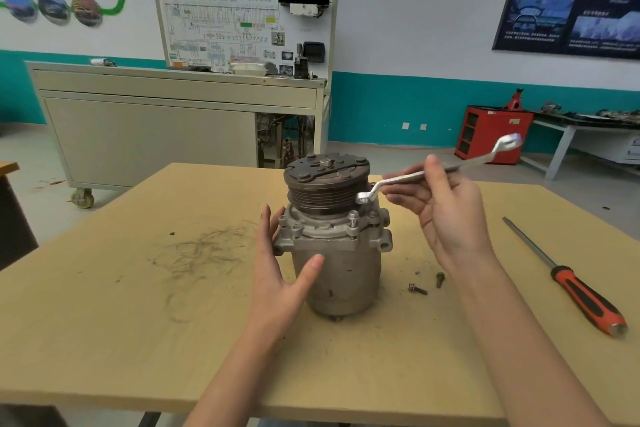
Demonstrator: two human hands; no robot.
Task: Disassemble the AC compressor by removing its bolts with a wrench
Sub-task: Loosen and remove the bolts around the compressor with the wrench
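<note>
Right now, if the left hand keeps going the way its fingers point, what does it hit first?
Probably the compressor: the left hand is open beside it, fingers aimed up by the flange. Depth is unclear, so they might pass alongside it.

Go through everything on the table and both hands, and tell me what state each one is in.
AC compressor: upright, pulley on top.
Wrench: held, ring end at the flange.
Right hand: gripping the wrench.
Left hand: open, steadying the compressor body.
Raised bolt: still in the flange.
Two loose bolts: removed, lying on the table.
Screwdriver: lying unused.
</note>
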